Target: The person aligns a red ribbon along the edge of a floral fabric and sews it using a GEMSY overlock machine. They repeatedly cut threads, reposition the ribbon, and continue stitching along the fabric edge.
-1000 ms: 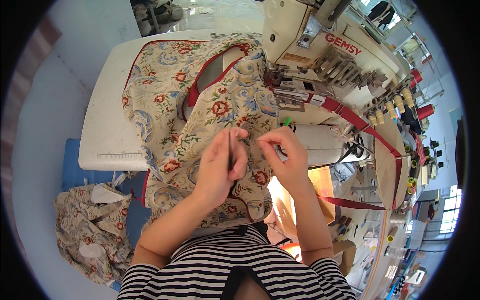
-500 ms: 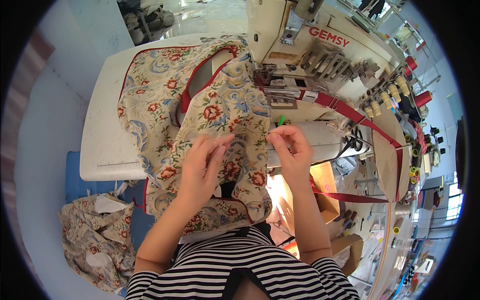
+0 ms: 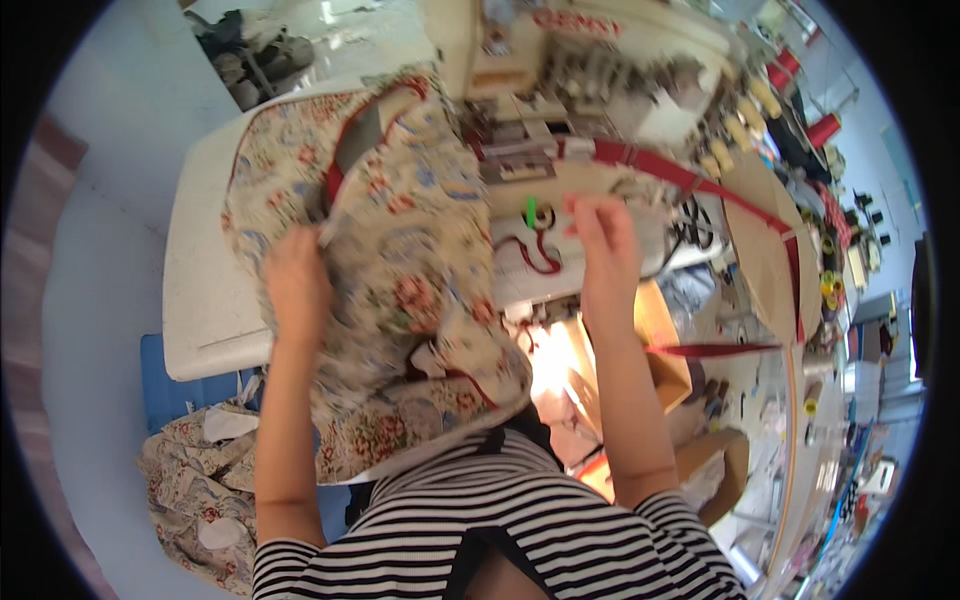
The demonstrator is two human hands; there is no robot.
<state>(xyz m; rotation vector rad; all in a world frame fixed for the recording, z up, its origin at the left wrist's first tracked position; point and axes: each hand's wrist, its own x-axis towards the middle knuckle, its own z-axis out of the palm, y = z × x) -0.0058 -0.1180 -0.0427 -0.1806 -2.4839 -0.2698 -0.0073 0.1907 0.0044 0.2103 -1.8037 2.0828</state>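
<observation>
A cream floral fabric piece [image 3: 410,290] with red binding lies bunched on the white machine table [image 3: 205,300]. My left hand [image 3: 295,285], blurred, has its fingers curled over the fabric's left part, gripping it. Right of the fabric, my right hand [image 3: 605,235] is raised over the table with bent fingers apart, nothing visible in them. A small green object [image 3: 530,212] and a red curved item [image 3: 540,258] are just left of it. Behind them stands the sewing machine [image 3: 640,90], with a long red strap [image 3: 630,155] running from it to the right.
More floral pieces [image 3: 190,500] hang or lie at lower left over a blue surface [image 3: 160,370]. Thread cones [image 3: 822,132] stand at the right, a cardboard box [image 3: 660,325] below the table, bundled grey items [image 3: 250,60] beyond it at the back.
My hands have moved apart and upward, the left to the fabric's left part, the right off its right edge. The fabric has shifted left, uncovering the red curved item. The view has shifted.
</observation>
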